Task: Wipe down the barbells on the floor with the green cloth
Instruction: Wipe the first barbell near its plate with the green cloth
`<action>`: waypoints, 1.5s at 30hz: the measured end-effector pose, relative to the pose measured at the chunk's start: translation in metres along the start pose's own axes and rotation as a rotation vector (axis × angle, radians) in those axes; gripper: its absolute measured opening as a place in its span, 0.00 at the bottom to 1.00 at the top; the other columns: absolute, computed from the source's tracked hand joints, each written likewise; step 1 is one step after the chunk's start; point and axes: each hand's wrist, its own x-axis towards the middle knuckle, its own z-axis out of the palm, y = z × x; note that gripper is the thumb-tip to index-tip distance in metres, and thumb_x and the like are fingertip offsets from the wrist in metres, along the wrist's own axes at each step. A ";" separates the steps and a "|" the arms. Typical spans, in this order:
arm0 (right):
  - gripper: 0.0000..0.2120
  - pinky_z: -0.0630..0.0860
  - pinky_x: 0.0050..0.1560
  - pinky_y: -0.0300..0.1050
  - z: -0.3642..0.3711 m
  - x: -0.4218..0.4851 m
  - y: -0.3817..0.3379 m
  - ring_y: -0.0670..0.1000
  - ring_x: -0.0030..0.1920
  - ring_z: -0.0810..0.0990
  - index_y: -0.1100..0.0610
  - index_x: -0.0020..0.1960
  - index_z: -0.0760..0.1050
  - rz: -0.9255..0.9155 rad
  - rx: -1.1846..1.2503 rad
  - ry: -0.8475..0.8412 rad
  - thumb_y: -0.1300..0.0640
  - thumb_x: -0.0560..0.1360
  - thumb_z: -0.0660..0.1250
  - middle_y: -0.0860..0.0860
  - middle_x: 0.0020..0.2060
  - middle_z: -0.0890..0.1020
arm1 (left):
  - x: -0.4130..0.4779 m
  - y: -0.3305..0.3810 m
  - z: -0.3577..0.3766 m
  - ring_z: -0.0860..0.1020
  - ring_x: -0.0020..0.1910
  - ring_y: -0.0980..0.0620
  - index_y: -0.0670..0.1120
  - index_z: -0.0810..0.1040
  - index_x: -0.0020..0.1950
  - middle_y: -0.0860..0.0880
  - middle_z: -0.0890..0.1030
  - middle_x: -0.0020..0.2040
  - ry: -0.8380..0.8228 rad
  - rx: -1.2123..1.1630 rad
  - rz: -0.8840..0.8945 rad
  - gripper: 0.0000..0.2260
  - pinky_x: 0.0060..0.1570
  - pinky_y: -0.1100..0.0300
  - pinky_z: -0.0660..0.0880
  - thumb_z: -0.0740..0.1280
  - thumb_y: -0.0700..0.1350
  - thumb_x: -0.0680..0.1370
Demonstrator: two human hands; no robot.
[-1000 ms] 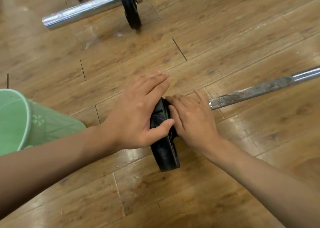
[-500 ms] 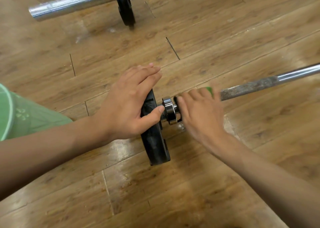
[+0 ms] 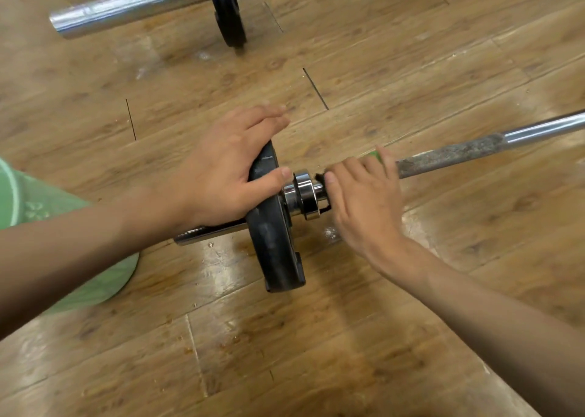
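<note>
A wooden floor (image 3: 348,337) fills the view. Two barbells lie on it: the far barbell (image 3: 126,8) at the top with its own dark disc, and the near barbell (image 3: 459,154) running across the middle, its shaft rough and dull beside the right hand. A green bucket (image 3: 38,201) stands at the left edge. The near bar's black plate (image 3: 272,245) stands on edge. The left hand (image 3: 221,176) grasps its top rim. The right hand (image 3: 364,204) is wrapped round the shaft just beside the steel collar (image 3: 305,193), clutching the green cloth (image 3: 374,156), of which only a sliver shows.
</note>
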 end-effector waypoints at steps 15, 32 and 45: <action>0.20 0.62 0.77 0.56 0.020 0.018 0.003 0.59 0.49 0.79 0.56 0.52 0.80 -0.164 -0.035 0.056 0.51 0.87 0.52 0.53 0.45 0.82 | -0.015 0.032 0.018 0.65 0.79 0.35 0.35 0.75 0.73 0.36 0.73 0.75 0.173 0.274 -0.022 0.36 0.78 0.38 0.60 0.62 0.62 0.77; 0.18 0.53 0.81 0.61 -0.019 -0.008 0.054 0.58 0.51 0.79 0.54 0.49 0.83 -0.066 -0.120 0.000 0.50 0.85 0.57 0.50 0.44 0.84 | -0.051 0.047 0.001 0.71 0.69 0.38 0.40 0.74 0.75 0.37 0.69 0.78 0.074 0.346 0.137 0.33 0.61 0.46 0.65 0.59 0.62 0.79; 0.19 0.50 0.81 0.60 -0.031 -0.050 0.059 0.56 0.57 0.80 0.54 0.54 0.83 -0.107 -0.064 0.056 0.49 0.87 0.55 0.49 0.49 0.85 | -0.049 0.056 0.013 0.66 0.79 0.36 0.42 0.77 0.73 0.38 0.72 0.77 -0.063 0.244 0.291 0.33 0.75 0.38 0.67 0.59 0.63 0.78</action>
